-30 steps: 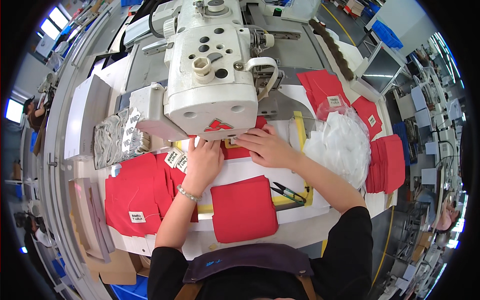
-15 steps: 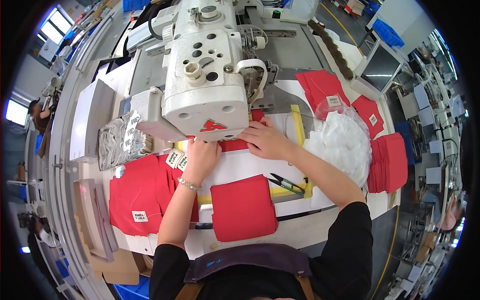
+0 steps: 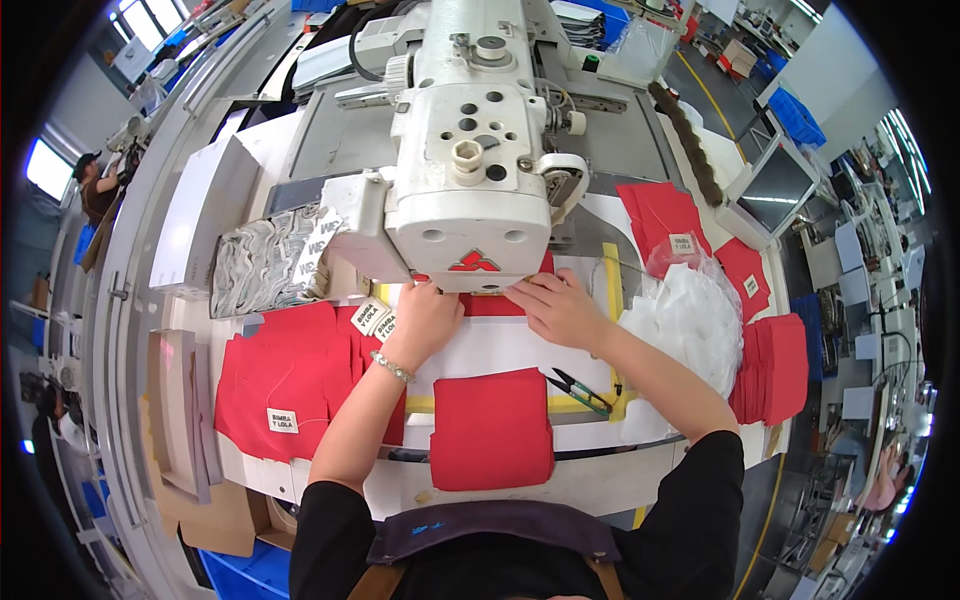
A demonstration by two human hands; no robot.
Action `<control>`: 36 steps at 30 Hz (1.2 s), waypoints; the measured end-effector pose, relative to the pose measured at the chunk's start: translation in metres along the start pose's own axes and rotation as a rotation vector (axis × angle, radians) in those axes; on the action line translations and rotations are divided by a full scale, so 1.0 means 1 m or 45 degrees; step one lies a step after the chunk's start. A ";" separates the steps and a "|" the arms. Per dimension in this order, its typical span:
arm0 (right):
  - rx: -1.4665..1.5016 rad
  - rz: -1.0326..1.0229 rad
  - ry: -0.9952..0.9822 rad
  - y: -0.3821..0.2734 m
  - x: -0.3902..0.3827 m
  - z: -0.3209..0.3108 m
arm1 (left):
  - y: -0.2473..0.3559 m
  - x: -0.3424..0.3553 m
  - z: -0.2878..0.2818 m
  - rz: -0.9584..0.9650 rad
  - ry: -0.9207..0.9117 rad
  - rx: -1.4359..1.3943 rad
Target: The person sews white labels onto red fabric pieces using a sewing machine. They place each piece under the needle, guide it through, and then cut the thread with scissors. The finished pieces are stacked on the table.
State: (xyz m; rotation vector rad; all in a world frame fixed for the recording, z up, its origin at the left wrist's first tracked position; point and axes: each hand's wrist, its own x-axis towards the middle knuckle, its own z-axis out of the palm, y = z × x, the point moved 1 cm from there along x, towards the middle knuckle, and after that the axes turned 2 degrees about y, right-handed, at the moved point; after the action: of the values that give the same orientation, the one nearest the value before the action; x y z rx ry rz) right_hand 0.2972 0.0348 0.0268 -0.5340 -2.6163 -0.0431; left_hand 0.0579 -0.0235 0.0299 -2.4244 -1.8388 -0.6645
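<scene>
At the frame's centre, a red fabric piece (image 3: 496, 304) beneath the sewing machine (image 3: 468, 215) is seemingly steadied flat by the left hand (image 3: 430, 315) and right hand (image 3: 560, 308), whose closure and grip cannot be told, while a red stack (image 3: 491, 432) is set lower centre, presumably for easy reach.

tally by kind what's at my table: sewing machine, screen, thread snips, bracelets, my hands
Sewing machine: 1
Screen: 1
Thread snips: 1
Beaded bracelet: 1
Bare hands: 2 (left hand, right hand)
Total: 6
</scene>
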 end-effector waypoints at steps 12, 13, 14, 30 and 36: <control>0.134 -0.183 -0.093 -0.021 0.019 0.005 | -0.020 -0.026 -0.033 0.001 -0.100 0.124; 0.136 -0.183 -0.096 -0.021 0.019 0.006 | -0.020 -0.027 -0.033 0.003 -0.103 0.123; 0.138 -0.182 -0.093 -0.022 0.019 0.006 | -0.020 -0.028 -0.033 0.008 -0.106 0.122; 0.154 -0.146 -0.076 -0.023 0.019 0.005 | -0.021 -0.009 -0.023 0.457 -0.099 0.003; 0.204 -0.075 -0.053 -0.024 0.023 0.001 | -0.028 0.005 -0.021 0.509 -0.100 -0.267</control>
State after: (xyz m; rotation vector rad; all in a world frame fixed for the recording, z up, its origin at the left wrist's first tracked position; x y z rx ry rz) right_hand 0.2687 0.0214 0.0379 -0.4062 -2.6460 0.1590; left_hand 0.0267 -0.0166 0.0442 -2.8686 -1.2934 -0.7659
